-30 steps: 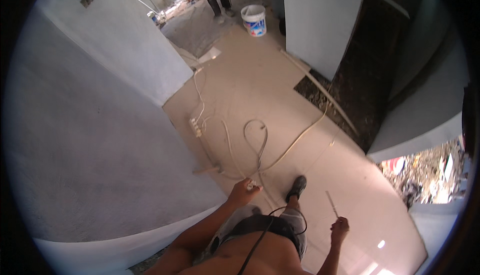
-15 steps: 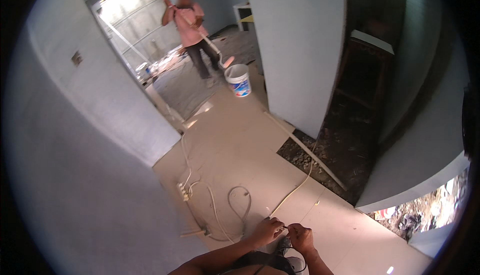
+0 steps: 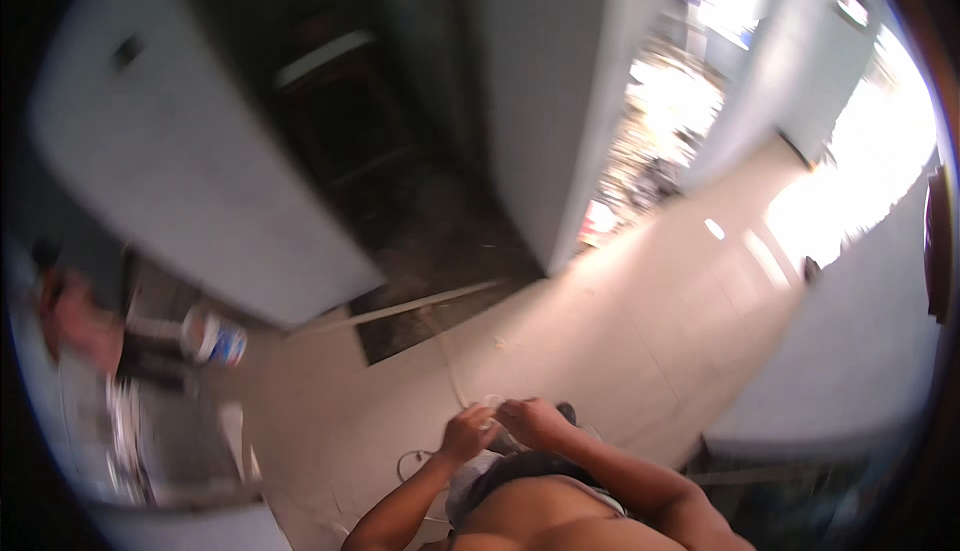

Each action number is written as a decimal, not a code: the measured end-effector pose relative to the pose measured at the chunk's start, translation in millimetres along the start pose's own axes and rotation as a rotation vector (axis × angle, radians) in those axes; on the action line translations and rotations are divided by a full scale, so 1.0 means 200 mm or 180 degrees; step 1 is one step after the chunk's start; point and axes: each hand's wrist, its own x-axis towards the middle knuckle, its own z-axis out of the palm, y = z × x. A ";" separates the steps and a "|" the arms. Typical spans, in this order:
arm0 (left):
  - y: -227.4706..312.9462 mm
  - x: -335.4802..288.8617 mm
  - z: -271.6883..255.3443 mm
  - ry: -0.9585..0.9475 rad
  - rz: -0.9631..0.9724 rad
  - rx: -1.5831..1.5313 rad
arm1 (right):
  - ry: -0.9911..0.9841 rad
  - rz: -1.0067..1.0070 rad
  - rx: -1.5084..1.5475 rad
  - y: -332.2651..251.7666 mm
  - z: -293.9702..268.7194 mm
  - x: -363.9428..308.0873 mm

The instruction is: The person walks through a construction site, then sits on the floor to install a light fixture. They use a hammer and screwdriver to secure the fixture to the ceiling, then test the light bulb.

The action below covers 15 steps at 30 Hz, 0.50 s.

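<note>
We can make out a printed label in blue and red on the white bucket point(image 3: 215, 338) at the left, but blur smears its writing beyond our reading. The thing in hand is a small pale piece point(image 3: 489, 419), whitish, with a thin light loop rising just above the fingers; its exact shape is too blurred for us to tell. It sits low in the middle of the view, in front of the person's waist, between the two hands. The left hand point(image 3: 470, 433) is closed around it, while the right hand point(image 3: 530, 421) comes in right beside, fingers curled toward it; we cannot tell whether that one grips anything. A pale cable point(image 3: 448, 361) runs over the tiled floor point(image 3: 600, 351) from near the dark bare patch point(image 3: 395, 338) toward the hands, and a dark loop of cord point(image 3: 410, 465) shows beside the left forearm. A long pale strip point(image 3: 420, 309) lies across the patch. The bucket's open mouth faces partly our way, yet we cannot tell what it holds. Near it, at the left edge, we see another person point(image 3: 85, 326) in a pink top and dark trousers.
</note>
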 end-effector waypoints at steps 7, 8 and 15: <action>0.30 0.22 0.25 -0.0703 0.0613 0.0155 | 0.1034 0.1090 0.0786 0.08 -0.21 -0.44; 0.35 0.26 0.28 -0.0796 0.0786 0.0222 | 0.1289 0.1144 0.0870 0.11 -0.22 -0.49; 0.42 0.49 0.65 -0.1439 0.1253 0.0314 | 0.1607 0.1747 0.1282 0.41 -0.44 -0.94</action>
